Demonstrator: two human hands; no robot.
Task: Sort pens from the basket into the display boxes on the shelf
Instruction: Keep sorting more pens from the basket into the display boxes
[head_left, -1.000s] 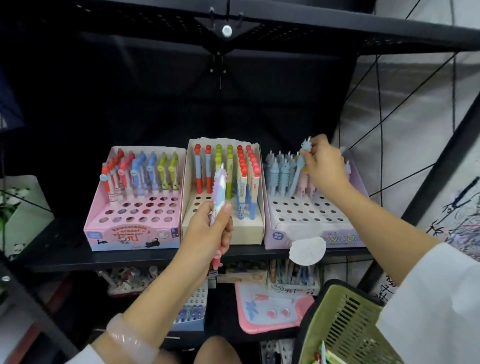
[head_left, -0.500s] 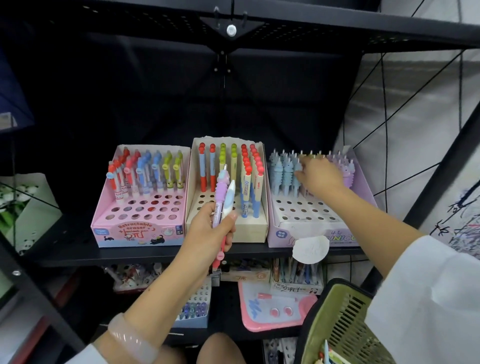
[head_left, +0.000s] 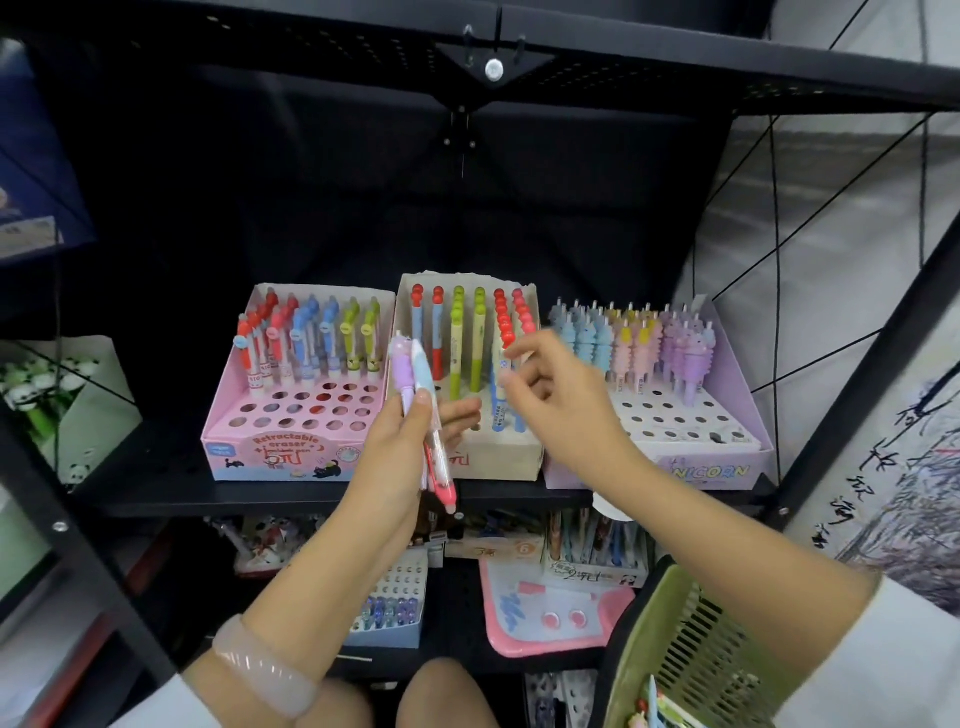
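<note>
Three display boxes stand side by side on the black shelf: a pink box (head_left: 291, 457) at left, a beige box (head_left: 498, 460) in the middle, a lilac unicorn box (head_left: 727, 467) at right. Each holds several upright pens at the back. My left hand (head_left: 400, 447) grips a small bunch of pens (head_left: 415, 384), purple and pale blue tops up, in front of the beige box. My right hand (head_left: 566, 400) hovers empty with fingers apart just right of those pens, before the beige box. The green basket (head_left: 675, 654) sits at the lower right with a few pens inside.
The black shelf edge (head_left: 208, 499) runs below the boxes. A lower shelf holds more stationery, a pink pad (head_left: 545, 629) and a small pen box (head_left: 389, 613). A black slanted frame bar (head_left: 872, 364) stands on the right. A round white tag (head_left: 605, 506) hangs under the unicorn box.
My right hand left a blue pen in the unicorn box and has swung left, empty, toward the pens in my left hand. The left hand has stayed roughly in place.
</note>
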